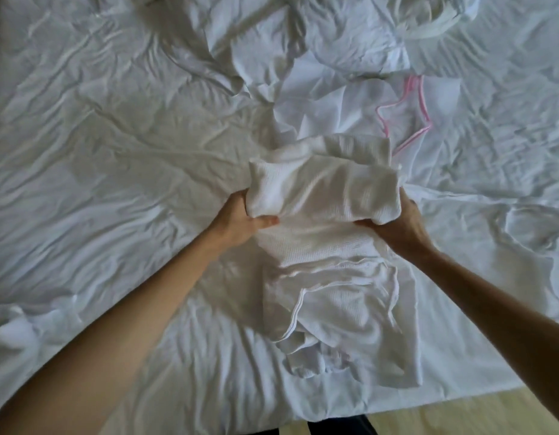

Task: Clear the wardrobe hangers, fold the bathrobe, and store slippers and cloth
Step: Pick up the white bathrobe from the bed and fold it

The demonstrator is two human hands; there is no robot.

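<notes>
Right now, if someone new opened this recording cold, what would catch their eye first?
First, the two hands at the centre: the left hand and right hand each grip an end of a white bathrobe lying half-folded on the bed. Next, the pink-edged bag lying just beyond the bathrobe, the only colour on the rumpled white sheets. A strip of wooden floor shows at the bottom right.

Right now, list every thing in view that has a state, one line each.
bathrobe: partly folded on the bed, far end lifted and doubled over.
left hand: grips the robe's lifted fold at its left side.
right hand: grips the same fold at its right side.
bed sheet: spread out, heavily wrinkled.
pink-edged mesh bag: lying flat beyond the robe.
</notes>
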